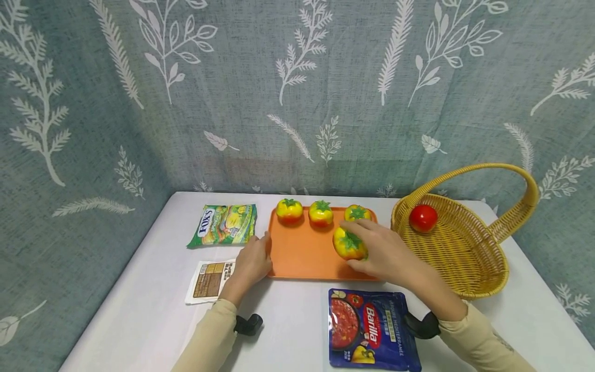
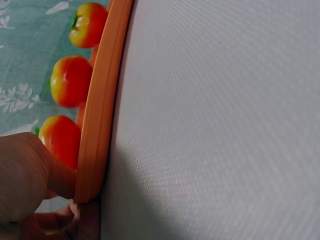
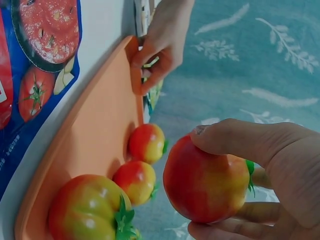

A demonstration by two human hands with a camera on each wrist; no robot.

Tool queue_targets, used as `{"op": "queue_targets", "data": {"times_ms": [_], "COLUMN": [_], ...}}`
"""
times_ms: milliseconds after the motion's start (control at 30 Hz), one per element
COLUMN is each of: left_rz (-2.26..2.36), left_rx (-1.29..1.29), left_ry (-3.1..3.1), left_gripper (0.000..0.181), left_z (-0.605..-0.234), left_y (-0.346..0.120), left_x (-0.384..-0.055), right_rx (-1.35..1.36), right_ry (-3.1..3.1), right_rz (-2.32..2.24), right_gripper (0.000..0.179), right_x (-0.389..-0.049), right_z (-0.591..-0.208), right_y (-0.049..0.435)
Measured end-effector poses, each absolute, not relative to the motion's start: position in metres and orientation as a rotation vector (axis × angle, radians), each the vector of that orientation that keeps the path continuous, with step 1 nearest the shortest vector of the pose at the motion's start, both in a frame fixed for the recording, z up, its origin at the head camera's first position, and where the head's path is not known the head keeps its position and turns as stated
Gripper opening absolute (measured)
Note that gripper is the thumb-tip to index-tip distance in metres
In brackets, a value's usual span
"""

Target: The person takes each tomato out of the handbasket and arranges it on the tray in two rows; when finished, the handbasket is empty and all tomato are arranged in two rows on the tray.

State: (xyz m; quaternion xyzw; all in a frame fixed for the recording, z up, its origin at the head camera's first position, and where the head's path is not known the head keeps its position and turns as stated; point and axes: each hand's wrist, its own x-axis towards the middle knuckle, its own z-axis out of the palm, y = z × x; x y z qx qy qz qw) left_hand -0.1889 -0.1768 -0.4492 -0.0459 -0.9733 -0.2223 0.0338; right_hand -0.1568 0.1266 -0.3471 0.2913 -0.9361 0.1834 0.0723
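Note:
An orange tray (image 1: 302, 253) lies on the white table, three red-and-yellow toy tomatoes with green leaves along its far side: one on the left (image 1: 289, 212), one in the middle (image 1: 321, 214), one on the right (image 1: 357, 212). At the tray's left edge, my left hand (image 1: 253, 261) grips the rim between thumb and fingers. Over the tray's right half, my right hand (image 1: 388, 250) holds a toy tomato (image 3: 202, 182), thumb on one side and fingers on the other. Close by in the right wrist view, a larger-looking ribbed tomato (image 3: 82, 210) sits on the tray.
Right of the tray stands a yellow wicker basket (image 1: 448, 258) with a tall handle and a red round fruit (image 1: 423, 218) inside. A blue Barilla pouch (image 1: 372, 330) lies in front. On the left are a green Fox's bag (image 1: 225, 225) and a brown-and-white packet (image 1: 209, 281). A patterned curtain closes the back.

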Motion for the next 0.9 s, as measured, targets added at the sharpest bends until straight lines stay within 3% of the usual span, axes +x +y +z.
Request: {"op": "queue_targets", "data": {"times_ms": [900], "left_rz": [-0.669], "left_rx": [-0.157], "left_ry": [-2.975], "left_gripper": [0.056], "left_z": [-0.45], "left_y": [-0.176], "left_x": [-0.189], "right_rx": [0.94], "right_ry": [-2.867], "right_rz": [0.59], "right_gripper": [0.073], "right_x": [-0.177], "right_z": [-0.37], "right_y": [0.097]}}
